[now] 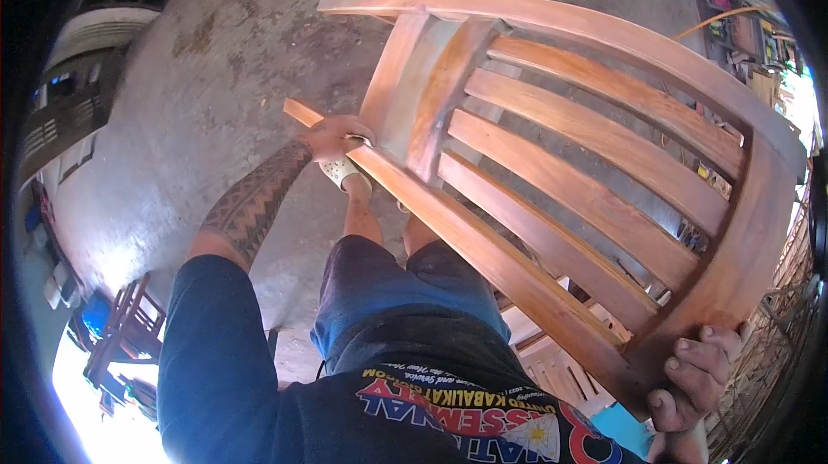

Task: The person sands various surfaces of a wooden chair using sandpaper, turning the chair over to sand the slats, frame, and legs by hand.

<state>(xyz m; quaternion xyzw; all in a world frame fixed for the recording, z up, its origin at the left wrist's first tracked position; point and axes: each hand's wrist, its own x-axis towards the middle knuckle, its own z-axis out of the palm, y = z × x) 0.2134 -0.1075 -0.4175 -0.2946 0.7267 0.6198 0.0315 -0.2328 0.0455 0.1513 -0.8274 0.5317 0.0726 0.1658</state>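
A reddish-brown wooden chair frame (595,179) with several back slats is held tilted in front of my body. My left hand (336,138), at the end of a tattooed forearm, is wrapped over the near side rail (492,248), close to its lower end. A thin, pale-edged folded piece (357,140) shows under its fingers, pressed to the wood; its kind is unclear. At the lower right, my right hand (697,371) grips the chair's wide top rail (742,248) near the corner, fingers curled over its edge.
Below is a stained concrete floor (233,59). Stacked wooden furniture (125,326) stands at the left. Cluttered shelves (746,24) line the upper right, and more slatted wooden pieces (556,369) lie behind the chair. My feet in pale clogs (338,172) are under the frame.
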